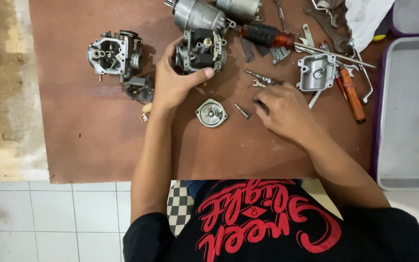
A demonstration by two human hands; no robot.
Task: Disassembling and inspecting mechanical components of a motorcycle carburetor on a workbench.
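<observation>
The person leaned over a brown board (98, 140) laid as a work surface, both forearms stretched forward from a black shirt. The left hand (173, 82) was cupped around a carburetor body (201, 48), thumb pressed along its near edge and fingers wrapped over the far left side, gripping it where it sat on the board. The right hand (282, 109) lay palm down, fingers curled with the tips pressed to the board on a small dark part I could not make out; whether it was pinched or only touched, I could not tell. Between the hands lay a round metal cap (211, 113) and a small pointed needle (242, 111). A second carburetor (115, 54) sat apart to the left, a float bowl cover (316, 73) to the right, beside an orange-handled screwdriver (270, 35).
</observation>
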